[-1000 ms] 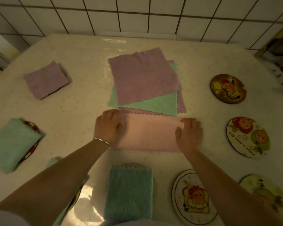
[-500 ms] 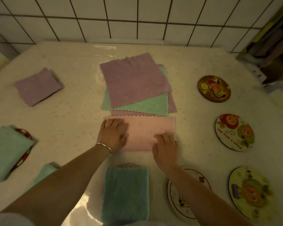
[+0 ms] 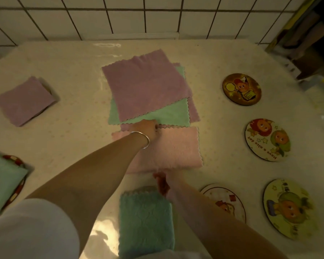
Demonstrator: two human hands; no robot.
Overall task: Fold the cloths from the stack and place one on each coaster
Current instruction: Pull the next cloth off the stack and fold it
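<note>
We have shifted both hands on the pink cloth since a moment ago; then they lay flat on its two ends, pressing the first fold down, and now the left hand has travelled up to the far edge while the right hand has dropped to the near edge; we read this as the start of the second fold, the strip about to be halved into a square fit for a coaster.

The cloth lies as a folded band in the middle of the table, just in front of the stack, its far edge touching the stack's lowest layer; the stack still shows a purple sheet on top, a green one under it and more purple beneath.

Our left arm reaches forward across the cloth, wrist bent down, a bracelet on it; the fingers are curled at the far edge and seem to pinch it, though the fingertips are hidden behind the knuckles and we cannot be sure. Our right hand sits at the near edge, blurred; its fingers look tucked at or under the hem, but whether they grip we cannot tell.

Four coasters on the right are uncovered: the brown coaster, the red-and-green coaster, the yellow coaster and the white coaster partly under our right forearm; folded cloths already lie on the left and near us.
</note>
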